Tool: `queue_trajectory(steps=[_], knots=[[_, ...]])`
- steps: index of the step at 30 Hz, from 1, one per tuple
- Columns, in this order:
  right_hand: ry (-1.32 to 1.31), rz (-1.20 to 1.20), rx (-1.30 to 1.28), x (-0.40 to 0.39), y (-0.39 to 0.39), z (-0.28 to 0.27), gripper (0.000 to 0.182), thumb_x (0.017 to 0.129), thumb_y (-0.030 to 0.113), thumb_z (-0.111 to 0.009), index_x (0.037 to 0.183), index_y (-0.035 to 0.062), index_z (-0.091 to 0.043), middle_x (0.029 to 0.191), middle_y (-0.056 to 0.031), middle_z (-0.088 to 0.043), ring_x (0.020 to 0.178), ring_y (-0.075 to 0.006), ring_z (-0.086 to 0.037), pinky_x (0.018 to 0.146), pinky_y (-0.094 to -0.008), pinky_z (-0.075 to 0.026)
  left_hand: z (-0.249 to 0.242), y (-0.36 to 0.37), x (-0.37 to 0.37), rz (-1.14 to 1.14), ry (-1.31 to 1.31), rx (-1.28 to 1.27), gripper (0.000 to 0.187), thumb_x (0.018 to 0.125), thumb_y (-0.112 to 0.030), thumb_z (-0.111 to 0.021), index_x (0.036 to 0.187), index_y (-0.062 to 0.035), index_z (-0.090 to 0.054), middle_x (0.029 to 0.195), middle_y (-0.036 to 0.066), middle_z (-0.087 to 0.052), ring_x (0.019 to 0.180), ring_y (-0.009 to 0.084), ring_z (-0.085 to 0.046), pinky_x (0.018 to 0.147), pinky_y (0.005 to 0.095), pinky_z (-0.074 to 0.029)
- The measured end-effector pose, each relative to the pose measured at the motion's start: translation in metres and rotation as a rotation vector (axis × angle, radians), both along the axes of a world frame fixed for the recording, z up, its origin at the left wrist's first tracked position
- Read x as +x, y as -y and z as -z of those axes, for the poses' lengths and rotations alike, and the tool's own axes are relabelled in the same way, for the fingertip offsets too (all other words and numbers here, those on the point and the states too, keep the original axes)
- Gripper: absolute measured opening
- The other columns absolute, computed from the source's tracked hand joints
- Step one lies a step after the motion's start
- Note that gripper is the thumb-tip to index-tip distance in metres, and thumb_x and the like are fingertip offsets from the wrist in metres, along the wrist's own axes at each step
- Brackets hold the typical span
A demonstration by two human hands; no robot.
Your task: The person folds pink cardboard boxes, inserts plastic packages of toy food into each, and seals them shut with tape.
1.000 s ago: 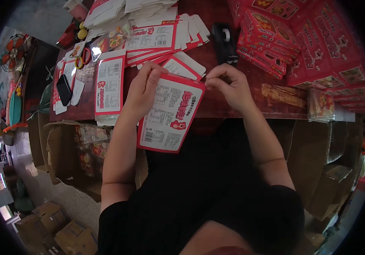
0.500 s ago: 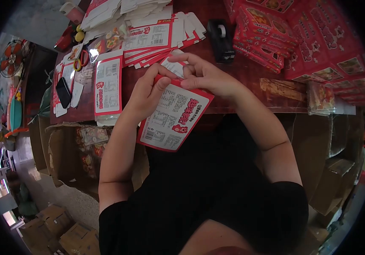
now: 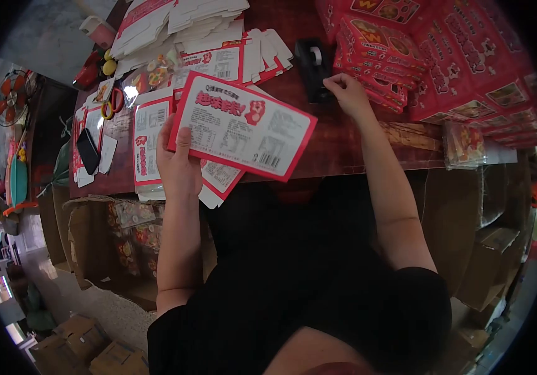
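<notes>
Carton (image 3: 243,128), printed, red border, one: raised over the near edge of the desk (image 3: 343,159), just short of 12 o'clock in my view, its long side sloping down toward 4 o'clock.

Handling, as I judge it: light; thin card, stiff when flat, easily creased or dented at corners; surface likely smooth, a little slippery. Best hold: the short end or the edges, thumb on the face, fingers spread behind, with no hard squeeze on the middle.

Left hand (image 3: 177,156), 10 o'clock: grasping the carton by its left end, thumb across the face, fingers mostly hidden behind. The opposite end is unsupported by my hands. Forearm near upright, elbow bent at 7 o'clock.

Right hand (image 3: 346,94), 1 o'clock: apart from the carton, at the near end of a black tape dispenser (image 3: 313,65). Thumb and forefinger close together; whether they grip any tape I cannot tell. Arm reaching forward, elbow bent out at 4 o'clock.

Second printed piece (image 3: 221,178), red border: partly hidden beneath the carton; its support I cannot make out.
</notes>
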State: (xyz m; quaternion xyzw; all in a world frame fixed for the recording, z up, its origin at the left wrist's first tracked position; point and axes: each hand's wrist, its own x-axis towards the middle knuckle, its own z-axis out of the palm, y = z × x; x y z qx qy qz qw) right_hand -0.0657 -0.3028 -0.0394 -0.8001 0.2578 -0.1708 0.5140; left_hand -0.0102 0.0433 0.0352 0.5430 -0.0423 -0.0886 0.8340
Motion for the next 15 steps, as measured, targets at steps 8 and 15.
queue_trajectory(steps=[8,15], knots=[[0.615,0.231,0.292,-0.004,-0.032,0.018,0.011,0.081,0.008,-0.065,0.082,-0.0012,-0.059,0.088,-0.0032,-0.050,0.069,-0.0102,-0.053,0.068,-0.0234,-0.047,0.020,-0.006,-0.002,-0.078,-0.149,-0.174,0.038,0.092,-0.027,-0.054,0.118,-0.0002,-0.046,0.107,0.011,-0.058,0.092,0.0195,-0.060,0.074,0.0325,-0.052],[0.403,0.285,0.912,-0.022,-0.045,0.027,0.009,0.087,0.011,-0.060,0.090,0.0041,-0.056,0.088,-0.0045,-0.054,0.077,-0.0139,-0.056,0.074,-0.0290,-0.050,0.030,-0.006,-0.004,-0.064,-0.152,-0.208,0.036,0.093,-0.026,-0.052,0.118,-0.0010,-0.045,0.110,0.011,-0.057,0.094,0.0206,-0.059,0.076,0.0352,-0.052]])
